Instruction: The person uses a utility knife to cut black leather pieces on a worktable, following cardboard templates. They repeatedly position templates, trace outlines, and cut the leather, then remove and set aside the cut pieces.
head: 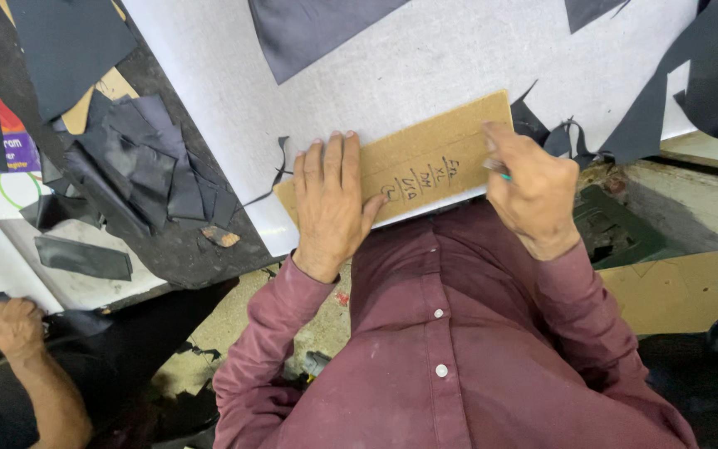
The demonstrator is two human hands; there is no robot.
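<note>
The left hand (331, 208) presses flat, fingers spread, on a long brown cardboard template (425, 154) lying on white cloth (425, 66) over the worktop; the right hand (533, 195) has its fingers clamped on a small teal-tipped marking tool (499, 170) at the template's right end.

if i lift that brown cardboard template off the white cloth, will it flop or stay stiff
The brown cardboard template probably stays stiff: it lies flat with straight, clean edges under the left hand. It looks thin, so likely light for its size. It may slide easily on the white cloth, which would fit the flat palm pinning it while the right hand works its end.
</note>
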